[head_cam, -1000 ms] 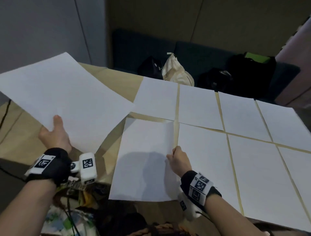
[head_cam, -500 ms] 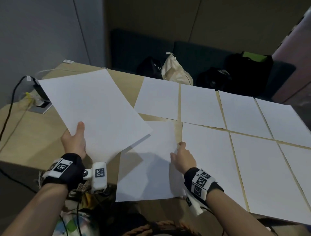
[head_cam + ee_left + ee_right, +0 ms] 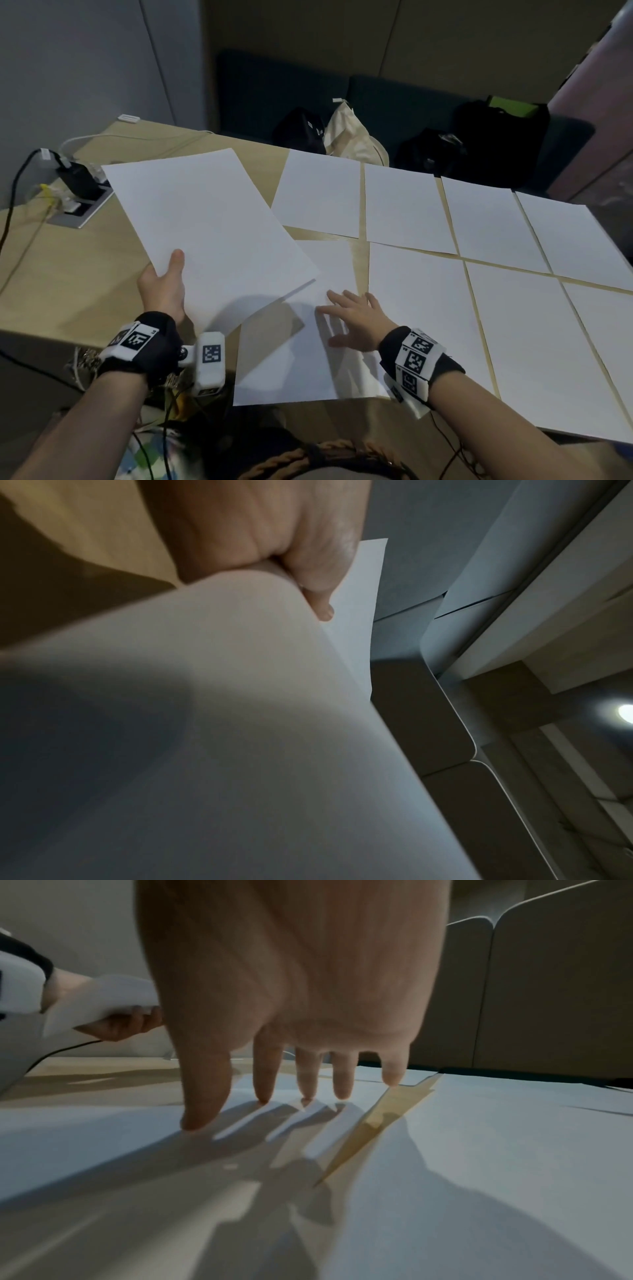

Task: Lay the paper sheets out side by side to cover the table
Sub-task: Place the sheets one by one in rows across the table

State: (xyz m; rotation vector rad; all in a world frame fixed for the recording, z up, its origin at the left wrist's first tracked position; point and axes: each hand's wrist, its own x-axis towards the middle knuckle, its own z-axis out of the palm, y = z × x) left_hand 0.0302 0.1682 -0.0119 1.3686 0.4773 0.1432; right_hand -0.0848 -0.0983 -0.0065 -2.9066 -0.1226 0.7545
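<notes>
My left hand [image 3: 164, 291] grips a stack of white sheets [image 3: 209, 233] by its near left corner, thumb on top, holding it above the table's left part. In the left wrist view the fingers [image 3: 318, 599] curl under the stack [image 3: 205, 737]. My right hand [image 3: 352, 315] lies flat with spread fingers on the near-left laid sheet [image 3: 294, 359], which sits a bit crooked. In the right wrist view its fingertips [image 3: 263, 1099] press that sheet [image 3: 103, 1150]. Several more sheets [image 3: 407, 205] lie in two rows across the wooden table [image 3: 68, 274].
A floor-box socket with a black plug and cables [image 3: 75, 192] sits at the table's far left. Behind the table a dark bench carries black bags [image 3: 479, 144] and a cream cloth bag [image 3: 352, 137]. Bare wood shows on the table's left third.
My left hand has brought the stack rightward and lower, over the near-left sheet's corner. My right hand let go of that sheet's edge and now lies flat on it with fingers spread.
</notes>
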